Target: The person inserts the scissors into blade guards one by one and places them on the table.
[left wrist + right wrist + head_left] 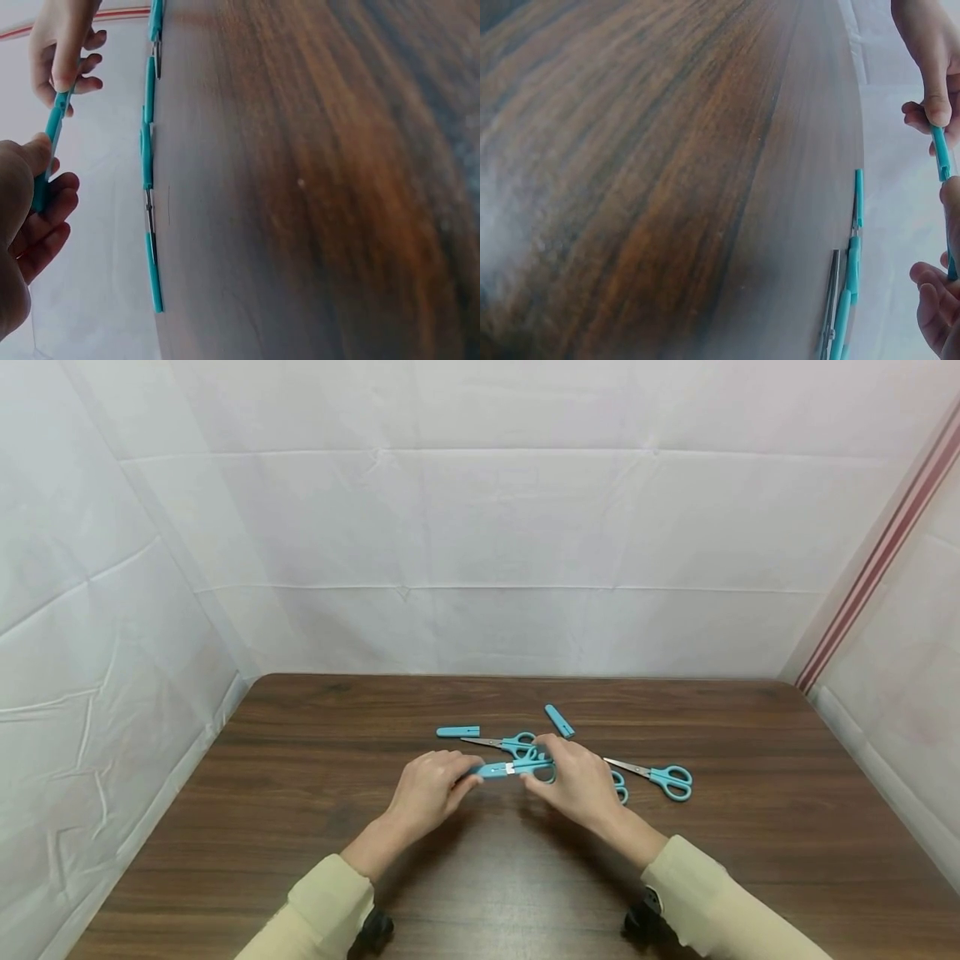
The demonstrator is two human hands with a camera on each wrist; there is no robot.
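Nearest us, our left hand (429, 792) pinches the teal plastic blade cap (491, 770), partly on the teal-handled scissors (534, 766) our right hand (576, 781) grips above the brown wooden table (300, 827); we judge two bare pairs and two loose caps remain.

Staged recording booth: white sheet walls (480, 527) w/ creases, bare wood table (300, 827).

Capped scissors (516, 767) between both hands

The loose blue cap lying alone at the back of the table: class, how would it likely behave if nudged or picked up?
The loose blue cap looks like small hollow plastic, so probably light and stiff. Its narrow, smooth shape may slide easily on the polished table. Lying flat, it seems unlikely to tip.
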